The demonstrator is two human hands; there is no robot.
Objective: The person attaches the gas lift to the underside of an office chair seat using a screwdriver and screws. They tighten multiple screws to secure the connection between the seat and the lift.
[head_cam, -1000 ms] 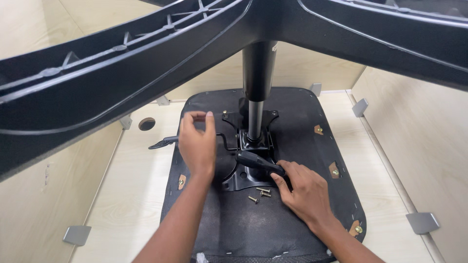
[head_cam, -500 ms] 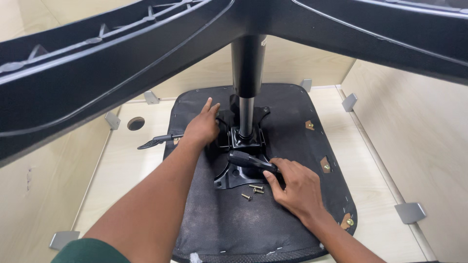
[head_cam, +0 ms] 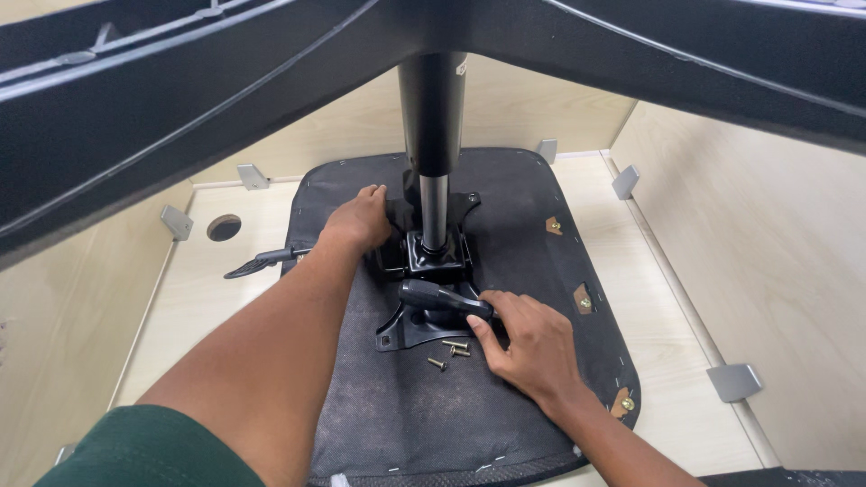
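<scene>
Now my left hand (head_cam: pixel 361 219) rests on the far left corner of the black tilt mechanism (head_cam: pixel 424 271), fingers curled down over the plate edge just beside the gas lift column (head_cam: pixel 434 194); I cannot tell whether they pinch anything there. My right hand (head_cam: pixel 532 347) lies on the near side of the mechanism, fingers partly bent, thumb and forefinger touching the end of the black knob handle (head_cam: pixel 444 298) that sticks out toward me, not closed around it.

The mechanism sits in the middle of the upturned seat underside (head_cam: pixel 424 415), covered in dark fabric, with the column rising upright from it to the black star base (head_cam: pixel 180 99) overhead. Three brass screws (head_cam: pixel 451 352) lie loose on the fabric just in front of the mechanism, beside my right fingertips. A black adjustment lever (head_cam: pixel 262 262) juts out left of the mechanism, past the seat edge. Brass inserts (head_cam: pixel 585 301) dot the fabric right of the mechanism. All of it lies on a pale wooden bench (head_cam: pixel 225 298).
</scene>
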